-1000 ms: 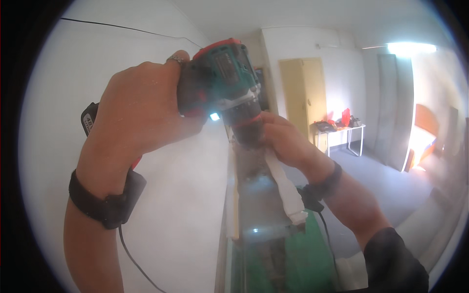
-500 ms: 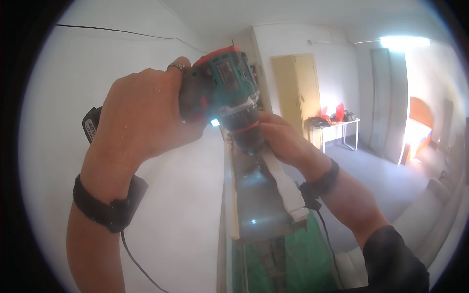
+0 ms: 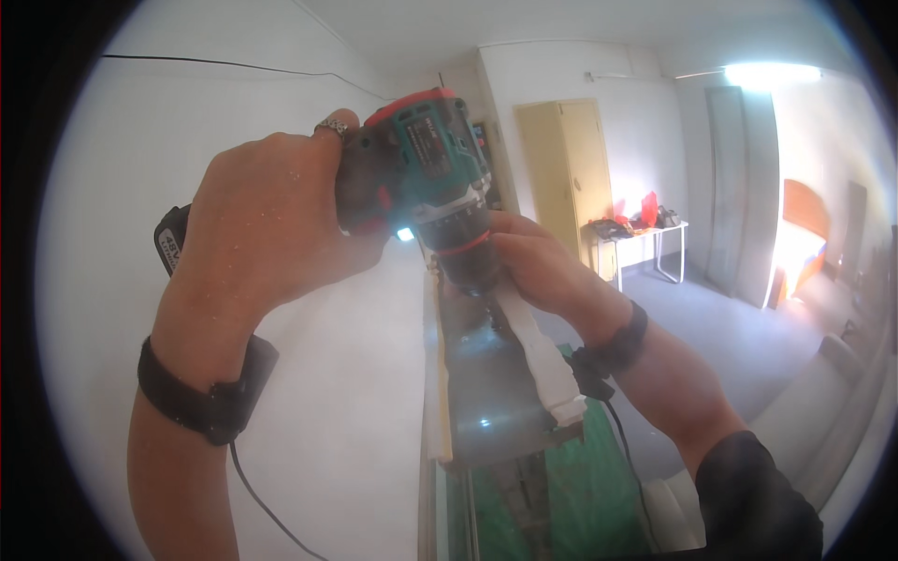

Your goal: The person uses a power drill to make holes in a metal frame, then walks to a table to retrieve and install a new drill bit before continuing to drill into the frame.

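Observation:
My left hand (image 3: 267, 215) is wrapped around the grip of a green, black and red cordless drill (image 3: 438, 150), its small lamp lit. The drill's black chuck tilts down over the far end of a dark glossy panel (image 3: 496, 383). A pale wavy-edged strip (image 3: 541, 355) runs along the panel's right side. Beside the chuck, at the strip's far end, my right hand (image 3: 547, 266) has its fingers curled in. Its fingertips are partly hidden behind the chuck, so what they grip cannot be made out. The bit's tip is also hard to see.
A white wall (image 3: 346, 411) stands close on the left. Green material (image 3: 589, 486) lies below the panel. Farther off are a yellowish cabinet (image 3: 589, 168) and a white table (image 3: 645, 234) with red and dark items. Cables trail from both black wristbands (image 3: 210, 393).
The drill and both hands sit almost where they were, shifted very slightly left in the picture along with the whole scene. The hold on the drill is unchanged.

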Demonstrator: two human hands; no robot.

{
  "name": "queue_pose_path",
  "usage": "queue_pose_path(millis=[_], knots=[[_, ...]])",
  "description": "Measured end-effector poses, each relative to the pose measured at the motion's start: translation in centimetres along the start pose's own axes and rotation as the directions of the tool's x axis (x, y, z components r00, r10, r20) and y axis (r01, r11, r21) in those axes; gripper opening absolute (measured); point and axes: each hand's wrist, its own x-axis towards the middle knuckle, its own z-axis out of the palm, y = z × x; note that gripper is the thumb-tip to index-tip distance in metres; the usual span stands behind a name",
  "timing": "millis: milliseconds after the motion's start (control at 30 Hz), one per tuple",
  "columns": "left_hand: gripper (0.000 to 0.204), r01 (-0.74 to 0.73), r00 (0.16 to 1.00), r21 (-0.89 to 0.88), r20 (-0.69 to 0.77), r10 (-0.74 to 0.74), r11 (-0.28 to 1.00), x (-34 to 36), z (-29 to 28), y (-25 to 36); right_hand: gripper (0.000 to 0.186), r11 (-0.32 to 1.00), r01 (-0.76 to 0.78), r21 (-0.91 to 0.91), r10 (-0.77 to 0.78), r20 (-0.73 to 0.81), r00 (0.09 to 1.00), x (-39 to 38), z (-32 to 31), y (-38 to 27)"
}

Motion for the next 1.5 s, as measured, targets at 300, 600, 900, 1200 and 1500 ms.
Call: queue_pose_path(millis=[300, 600, 900, 1200, 1500], knots=[[0.042, -0.066, 0.997, -0.044, 0.033, 0.067, 0.997, 1.0, -0.2, -0.2, 0.035, 0.999, -0.019, 0.044, 0.018, 0.020, 1.000, -0.1, 0.2, -0.5], [0.034, -0.093, 0.996, 0.002, 0.006, 0.093, 0.996, 1.6, -0.4, 0.7, 0.031, 0.997, 0.033, 0.075, -0.033, 0.006, 0.999, -0.8, -0.2, -0.4], [0.034, 0.063, 0.995, -0.030, 0.076, -0.061, 0.998, 2.1, -0.5, 1.7, 0.028, 0.996, 0.037, 0.081, -0.034, -0.034, 0.999, -1.4, -0.4, -1.0], [0.034, 0.016, 0.993, 0.002, 0.115, -0.016, 1.000, 2.4, 0.0, 1.7, 0.032, 0.995, 0.003, 0.104, -0.009, 0.057, 0.998, -0.8, -1.3, -0.4], [0.048, -0.035, 0.999, -0.005, -0.019, 0.035, 0.999, 1.8, 0.0, 1.1, 0.026, 0.999, 0.017, 0.052, -0.022, 0.115, 0.993, -1.0, -0.1, -1.3]])
